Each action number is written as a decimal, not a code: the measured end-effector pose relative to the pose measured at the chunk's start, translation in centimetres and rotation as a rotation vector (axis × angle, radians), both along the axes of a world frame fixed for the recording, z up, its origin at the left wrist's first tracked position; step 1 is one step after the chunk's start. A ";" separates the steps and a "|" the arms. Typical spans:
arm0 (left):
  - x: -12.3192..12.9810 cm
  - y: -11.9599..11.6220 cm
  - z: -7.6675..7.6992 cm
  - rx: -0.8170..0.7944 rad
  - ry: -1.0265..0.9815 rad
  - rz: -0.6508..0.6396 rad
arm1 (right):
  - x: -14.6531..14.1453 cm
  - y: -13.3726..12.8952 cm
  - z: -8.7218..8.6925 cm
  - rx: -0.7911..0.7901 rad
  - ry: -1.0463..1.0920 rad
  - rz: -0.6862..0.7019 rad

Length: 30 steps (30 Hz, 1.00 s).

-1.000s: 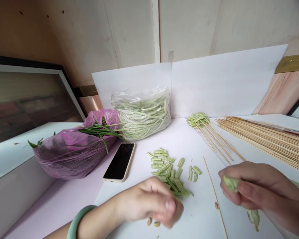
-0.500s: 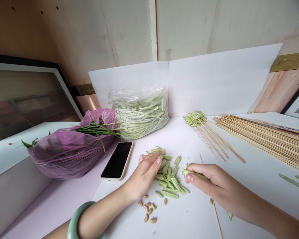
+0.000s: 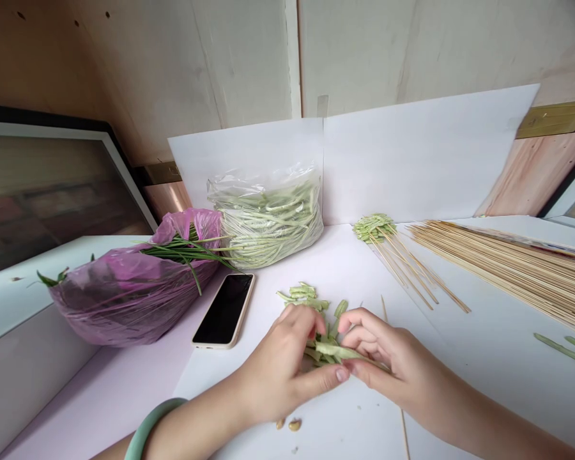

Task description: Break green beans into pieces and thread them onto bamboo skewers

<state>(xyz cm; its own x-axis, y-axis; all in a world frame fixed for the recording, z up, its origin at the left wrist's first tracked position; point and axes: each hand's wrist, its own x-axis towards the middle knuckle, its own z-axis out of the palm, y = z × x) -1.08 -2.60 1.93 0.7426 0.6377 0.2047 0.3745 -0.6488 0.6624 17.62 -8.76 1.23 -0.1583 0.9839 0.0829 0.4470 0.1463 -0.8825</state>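
Pinched in my right hand (image 3: 388, 367) is a long green bean (image 3: 338, 350), pointing left over a pile of short bean pieces (image 3: 306, 294). My left hand (image 3: 282, 364) is over the pile, its thumb stretched out below the bean's tip and its fingers curved apart from the thumb. The two thumbs nearly meet. Whether the left fingers touch the bean I cannot tell. A thin wooden skewer (image 3: 405, 434) lies partly under my right hand. Two loose bean seeds (image 3: 294, 425) show below my left wrist.
At the back stands a clear bag of long beans (image 3: 273, 223). Left of it are a purple bag of greens (image 3: 129, 294) and a phone (image 3: 224, 311). Skewered bean pieces (image 3: 374, 228) lie behind my right hand, with many bare skewers (image 3: 508, 268) to the right.
My right hand has brought the bean left over the pile. My left hand has moved right and toward me, its thumb now spread, covering most of the pieces and several seeds.
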 end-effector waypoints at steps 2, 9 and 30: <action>0.2 -0.1 -0.1 0.036 0.045 -0.099 | -0.3 0.0 -0.7 0.014 -0.009 0.011; 0.5 -0.3 -0.1 0.098 -0.025 -0.260 | -0.2 -0.1 -0.7 0.047 -0.184 0.094; 0.0 0.1 -0.5 -0.323 -0.071 -0.253 | 0.3 -0.8 0.2 0.185 -0.295 0.233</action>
